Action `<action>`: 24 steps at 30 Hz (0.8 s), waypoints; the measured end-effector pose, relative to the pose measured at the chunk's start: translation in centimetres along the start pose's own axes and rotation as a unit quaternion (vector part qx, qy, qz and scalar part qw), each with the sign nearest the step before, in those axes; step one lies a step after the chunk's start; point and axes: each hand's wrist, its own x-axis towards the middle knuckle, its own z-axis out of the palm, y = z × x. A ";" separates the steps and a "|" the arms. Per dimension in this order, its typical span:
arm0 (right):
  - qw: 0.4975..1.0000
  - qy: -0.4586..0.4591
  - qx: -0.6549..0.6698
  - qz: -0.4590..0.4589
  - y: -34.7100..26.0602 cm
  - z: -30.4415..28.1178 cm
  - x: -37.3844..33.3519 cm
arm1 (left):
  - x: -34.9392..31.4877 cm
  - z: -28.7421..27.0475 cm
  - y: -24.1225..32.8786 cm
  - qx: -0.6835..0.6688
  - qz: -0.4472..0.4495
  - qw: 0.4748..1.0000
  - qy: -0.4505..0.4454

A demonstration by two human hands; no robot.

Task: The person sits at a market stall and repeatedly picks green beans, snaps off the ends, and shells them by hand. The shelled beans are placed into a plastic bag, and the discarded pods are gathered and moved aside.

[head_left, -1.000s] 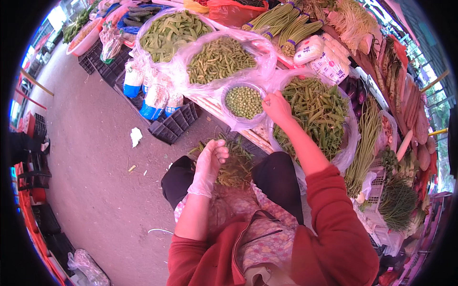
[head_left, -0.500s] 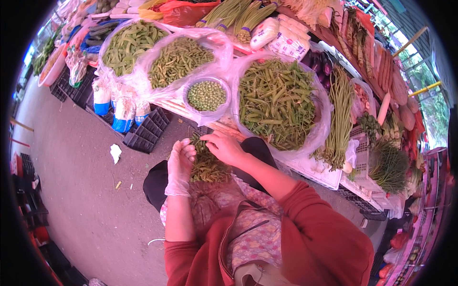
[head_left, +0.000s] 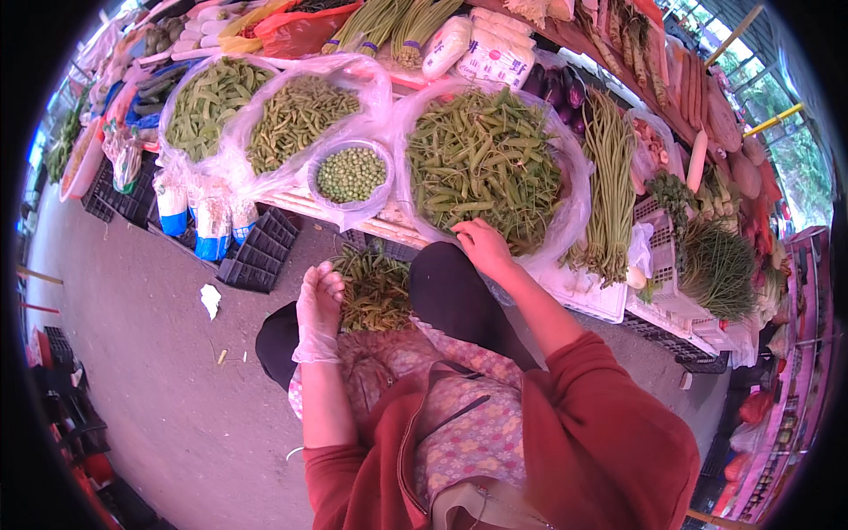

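Observation:
My left hand (head_left: pixel 320 296), in a thin clear glove, is raised over my lap. Its fingers curl inward, and whatever they hold is hidden. Below and beside it lies a heap of dull green pods and husks (head_left: pixel 375 296), between my knees. My bare right hand (head_left: pixel 483 245) reaches out to the near edge of a large heap of green pea pods (head_left: pixel 486 159) in a plastic-lined round container. The fingers are bent together with their tips at the pods; what is between them cannot be made out. A round bowl of shelled green peas (head_left: pixel 352 174) stands left of that heap.
Two more plastic-lined heaps of pods, flat (head_left: pixel 212 106) and plump (head_left: pixel 296 124), sit at the stall's left. Long beans (head_left: pixel 605 194) and eggplants (head_left: pixel 558 91) lie right. Black crates (head_left: pixel 258 252) stand low at left; a white scrap (head_left: pixel 210 301) lies on the floor.
My right hand has left my left hand's side and moved right to the pea pod heap. My left hand has dropped slightly, its fingers still curled. The view has shifted a little.

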 end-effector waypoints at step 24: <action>0.925 -0.061 -0.354 -0.123 -1.1 2.6 11.2 | 1.2 -1.3 -2.6 0.087 -0.043 0.995 0.029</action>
